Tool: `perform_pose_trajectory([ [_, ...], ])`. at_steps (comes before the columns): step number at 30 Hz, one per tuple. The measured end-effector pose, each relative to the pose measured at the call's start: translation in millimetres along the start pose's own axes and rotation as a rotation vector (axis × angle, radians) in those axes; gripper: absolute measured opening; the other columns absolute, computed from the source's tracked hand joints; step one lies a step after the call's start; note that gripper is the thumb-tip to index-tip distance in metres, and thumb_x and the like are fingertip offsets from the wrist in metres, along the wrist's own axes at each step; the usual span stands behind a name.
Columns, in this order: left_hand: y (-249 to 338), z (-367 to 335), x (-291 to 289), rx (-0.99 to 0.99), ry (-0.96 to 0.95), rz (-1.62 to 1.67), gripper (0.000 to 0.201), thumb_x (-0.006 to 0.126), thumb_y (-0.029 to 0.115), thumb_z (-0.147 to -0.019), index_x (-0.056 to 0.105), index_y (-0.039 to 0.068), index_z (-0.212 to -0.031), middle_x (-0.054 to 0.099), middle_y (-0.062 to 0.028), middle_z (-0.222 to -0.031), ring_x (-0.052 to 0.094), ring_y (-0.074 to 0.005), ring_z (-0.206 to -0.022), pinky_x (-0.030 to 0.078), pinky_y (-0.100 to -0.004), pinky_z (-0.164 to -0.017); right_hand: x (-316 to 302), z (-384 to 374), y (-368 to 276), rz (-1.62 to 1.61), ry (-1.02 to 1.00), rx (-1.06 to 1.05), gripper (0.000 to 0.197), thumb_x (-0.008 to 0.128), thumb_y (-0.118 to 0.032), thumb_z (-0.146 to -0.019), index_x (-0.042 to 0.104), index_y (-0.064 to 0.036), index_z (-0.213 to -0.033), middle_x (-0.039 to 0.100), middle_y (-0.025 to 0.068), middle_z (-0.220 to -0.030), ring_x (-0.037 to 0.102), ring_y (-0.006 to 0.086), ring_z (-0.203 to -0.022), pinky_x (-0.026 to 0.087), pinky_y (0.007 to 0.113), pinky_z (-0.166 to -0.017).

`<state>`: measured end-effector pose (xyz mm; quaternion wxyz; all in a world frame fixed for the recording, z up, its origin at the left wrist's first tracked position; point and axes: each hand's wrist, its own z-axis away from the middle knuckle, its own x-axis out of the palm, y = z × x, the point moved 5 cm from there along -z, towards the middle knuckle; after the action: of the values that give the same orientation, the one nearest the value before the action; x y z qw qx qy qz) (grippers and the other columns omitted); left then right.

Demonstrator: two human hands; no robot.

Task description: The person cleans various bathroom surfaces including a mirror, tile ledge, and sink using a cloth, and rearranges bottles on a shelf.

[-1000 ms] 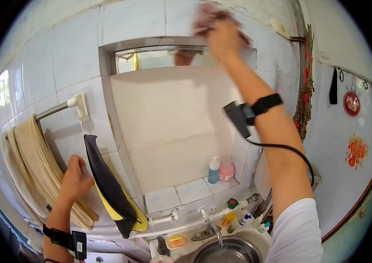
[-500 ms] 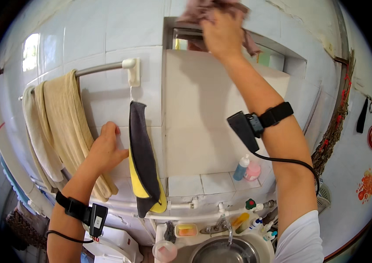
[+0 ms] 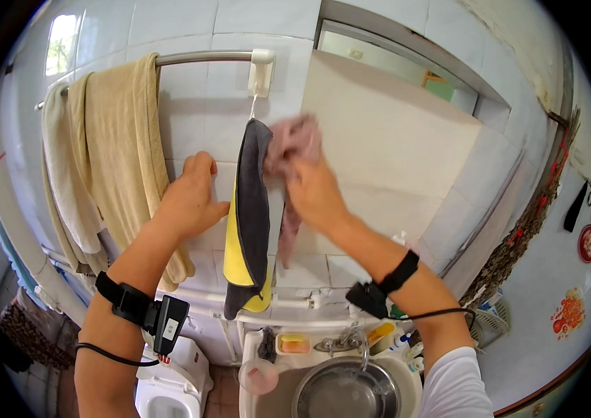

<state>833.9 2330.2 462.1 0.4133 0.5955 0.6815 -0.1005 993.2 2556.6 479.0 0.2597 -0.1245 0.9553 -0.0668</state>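
A crumpled dusty-pink cloth [image 3: 299,143] is gripped in my right hand [image 3: 315,194], with one end hanging down below the fingers. It is in front of the pale recessed wall panel [image 3: 386,146], close beside a grey and yellow towel [image 3: 252,202] that hangs from a loop. On that towel's other side, my left hand [image 3: 194,198] is at the tiled wall, thumb stretched out and apparently holding nothing. Its thumb tip comes close to the towel's edge; whether they touch I cannot tell. A beige towel [image 3: 125,132] drapes from the metal rail [image 3: 205,57] left of that hand.
Below are a sink with a metal basin [image 3: 344,370], a faucet [image 3: 364,354], a soap dish [image 3: 294,343] and several bottles. A white toilet [image 3: 180,369] stands at lower left. White pipes run along the wall. A bundle of dried stalks [image 3: 518,237] leans at right.
My right hand has come down and left with the pink cloth, from the top of the recess to beside the grey and yellow towel. The view has shifted; my left hand stays by the wall.
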Motion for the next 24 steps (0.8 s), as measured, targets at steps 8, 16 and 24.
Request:
perform_pose_trajectory([
  [8,-9,5,-1,0.037,0.003,-0.029,0.069,0.098,0.021,-0.091,0.05,0.005,-0.139,0.064,-0.0276,-0.137,0.073,-0.0569,-0.118,0.062,-0.0609,-0.099,29,8,-10,-0.093,0.131,0.139,0.035,0.068,-0.014,-0.117,0.073,-0.0029,-0.149,0.075,0.0348,-0.139,0.074,0.0576,-0.128,0.061,0.056,-0.109],
  [16,5,0,3,-0.005,-0.015,-0.058,0.071,0.1,0.026,-0.092,0.052,0.004,-0.139,0.064,-0.028,-0.139,0.073,-0.0563,-0.119,0.061,-0.06,-0.101,7,57,2,-0.214,0.067,0.364,0.04,0.066,-0.026,-0.121,0.067,-0.0019,-0.152,0.08,0.0343,-0.129,0.078,0.0593,-0.118,0.063,0.057,-0.099],
  [24,14,-3,0,0.026,-0.002,-0.085,0.072,0.101,0.028,-0.091,0.053,0.004,-0.138,0.066,-0.0269,-0.14,0.073,-0.0548,-0.121,0.061,-0.0583,-0.102,25,55,-1,-0.361,0.166,0.581,0.053,0.069,-0.037,-0.121,0.068,-0.0021,-0.161,0.085,0.0273,-0.13,0.081,0.0409,-0.123,0.061,0.049,-0.107],
])
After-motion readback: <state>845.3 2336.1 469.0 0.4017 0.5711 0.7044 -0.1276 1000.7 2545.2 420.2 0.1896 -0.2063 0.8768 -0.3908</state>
